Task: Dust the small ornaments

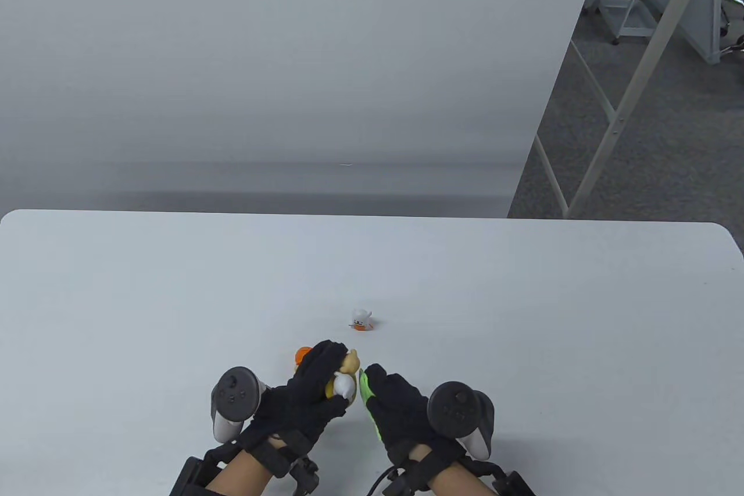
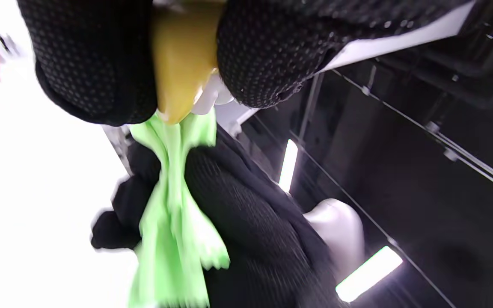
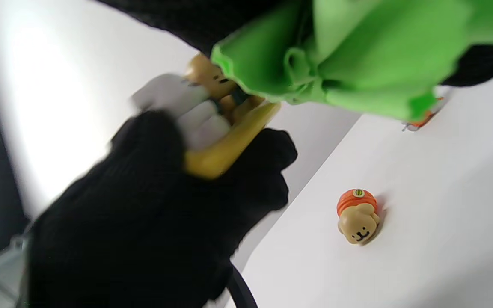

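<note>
My left hand (image 1: 317,388) grips a small tan, yellow and white figurine (image 1: 344,379) above the table's near edge; its yellow body (image 2: 182,60) shows between the gloved fingers (image 2: 101,64). My right hand (image 1: 401,406) holds a bunched green cloth (image 1: 367,397) whose edge meets the figurine (image 3: 225,124); the cloth (image 3: 349,55) fills the top of the right wrist view. A tan ornament with an orange cap (image 3: 356,216) lies on the table, partly hidden behind my left hand (image 1: 302,354). A white and orange ornament (image 1: 361,320) stands farther out.
The white table (image 1: 523,298) stretches wide around the hands. Beyond its far edge stand a grey panel (image 1: 290,65) and, to the right, metal frame legs (image 1: 616,112) on carpet.
</note>
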`<state>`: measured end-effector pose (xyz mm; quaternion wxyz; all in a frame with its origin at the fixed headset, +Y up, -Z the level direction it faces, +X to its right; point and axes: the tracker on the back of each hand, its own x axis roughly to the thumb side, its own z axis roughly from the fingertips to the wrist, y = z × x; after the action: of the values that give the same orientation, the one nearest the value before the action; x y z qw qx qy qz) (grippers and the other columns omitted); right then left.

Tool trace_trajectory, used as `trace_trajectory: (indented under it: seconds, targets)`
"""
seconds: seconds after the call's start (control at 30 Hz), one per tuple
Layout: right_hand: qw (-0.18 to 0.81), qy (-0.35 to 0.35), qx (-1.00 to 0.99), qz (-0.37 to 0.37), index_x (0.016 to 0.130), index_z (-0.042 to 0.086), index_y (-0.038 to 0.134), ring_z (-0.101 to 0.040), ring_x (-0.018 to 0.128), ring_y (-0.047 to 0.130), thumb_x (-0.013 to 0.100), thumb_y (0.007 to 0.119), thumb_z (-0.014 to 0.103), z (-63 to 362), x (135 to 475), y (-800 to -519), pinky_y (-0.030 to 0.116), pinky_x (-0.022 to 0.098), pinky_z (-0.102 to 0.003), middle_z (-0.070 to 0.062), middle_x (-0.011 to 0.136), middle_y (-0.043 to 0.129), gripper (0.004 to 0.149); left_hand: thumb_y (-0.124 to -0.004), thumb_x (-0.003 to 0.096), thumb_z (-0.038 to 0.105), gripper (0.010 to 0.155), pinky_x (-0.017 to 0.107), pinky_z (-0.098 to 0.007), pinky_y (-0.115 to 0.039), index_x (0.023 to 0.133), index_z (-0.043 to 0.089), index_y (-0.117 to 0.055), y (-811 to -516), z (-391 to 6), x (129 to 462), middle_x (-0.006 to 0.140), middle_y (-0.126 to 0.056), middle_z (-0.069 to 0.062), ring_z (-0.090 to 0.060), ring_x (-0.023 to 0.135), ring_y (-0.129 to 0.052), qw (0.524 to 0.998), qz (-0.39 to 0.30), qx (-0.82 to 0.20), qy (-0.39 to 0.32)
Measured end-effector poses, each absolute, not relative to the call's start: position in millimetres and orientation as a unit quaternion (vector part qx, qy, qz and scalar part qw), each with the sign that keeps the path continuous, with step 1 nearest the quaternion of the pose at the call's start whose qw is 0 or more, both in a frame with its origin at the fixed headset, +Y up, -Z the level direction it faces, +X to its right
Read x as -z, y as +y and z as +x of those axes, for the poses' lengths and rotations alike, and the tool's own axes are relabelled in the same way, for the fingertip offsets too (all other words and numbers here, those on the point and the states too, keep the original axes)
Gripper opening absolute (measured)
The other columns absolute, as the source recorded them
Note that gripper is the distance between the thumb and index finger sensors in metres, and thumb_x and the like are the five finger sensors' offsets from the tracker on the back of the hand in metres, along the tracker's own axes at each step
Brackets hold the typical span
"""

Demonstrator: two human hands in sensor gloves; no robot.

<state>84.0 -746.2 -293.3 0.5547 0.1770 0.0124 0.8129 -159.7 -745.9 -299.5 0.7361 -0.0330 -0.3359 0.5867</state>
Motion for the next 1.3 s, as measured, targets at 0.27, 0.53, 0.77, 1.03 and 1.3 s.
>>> trace_trajectory:
  seconds: [0.27,0.53,0.77,1.03,1.3]
  targets:
    - [0.609,0.063,-0.771,0.177,0.097,-0.014,0.060,-0.050,0.050,0.091,0.055,0.077,0.011,70.4,287.6,-752.8,0.080,0.041,-0.072,-0.046,0.076,0.081,0.051,-0.090,0.0460,0.020,0.075,0.047,-0.061,-0.091,0.110,0.005,-0.054,-740.6,-154.0,293.3,0.114,-0.034,-0.036,-0.061,0.074,-0.092,0.781,0.024,-0.533,-0.325]
    - [0.564,0.030,-0.790,0.239,0.096,-0.014,0.061,-0.051,0.050,0.092,0.054,0.078,0.009,62.7,283.7,-742.6,0.080,0.042,-0.073,-0.047,0.076,0.082,0.051,-0.086,0.0473,0.021,0.075,0.045,-0.060,-0.092,0.110,0.001,-0.050,-738.4,-161.4,293.2,0.112,-0.032,-0.040,-0.060,0.072,-0.093,0.782,0.048,-0.555,-0.278]
    - [0.588,-0.016,-0.783,0.202,0.098,-0.010,0.061,-0.051,0.052,0.091,0.055,0.078,0.011,85.0,292.3,-740.1,0.079,0.044,-0.072,-0.044,0.078,0.082,0.051,-0.086,0.0485,0.024,0.075,0.045,-0.058,-0.093,0.111,0.001,-0.051,-741.2,-165.5,299.8,0.112,-0.035,-0.040,-0.059,0.072,-0.095,0.742,0.002,-0.610,-0.278]
    - [0.544,-0.028,-0.809,0.220,0.100,-0.010,0.056,-0.052,0.053,0.090,0.055,0.075,0.009,81.4,289.9,-736.5,0.078,0.043,-0.073,-0.047,0.077,0.079,0.052,-0.079,0.0532,0.028,0.073,0.046,-0.058,-0.092,0.112,0.000,-0.047,-746.1,-150.9,299.4,0.111,-0.032,-0.043,-0.059,0.071,-0.094,0.715,-0.113,-0.612,-0.318]
    - [0.448,-0.063,-0.843,0.291,0.100,-0.005,0.058,-0.052,0.053,0.090,0.054,0.076,0.008,64.9,277.6,-729.6,0.078,0.044,-0.074,-0.047,0.077,0.079,0.051,-0.077,0.0525,0.028,0.073,0.042,-0.058,-0.093,0.112,-0.003,-0.047,-746.9,-156.2,298.4,0.109,-0.033,-0.045,-0.060,0.067,-0.095,0.763,-0.111,-0.589,-0.240]
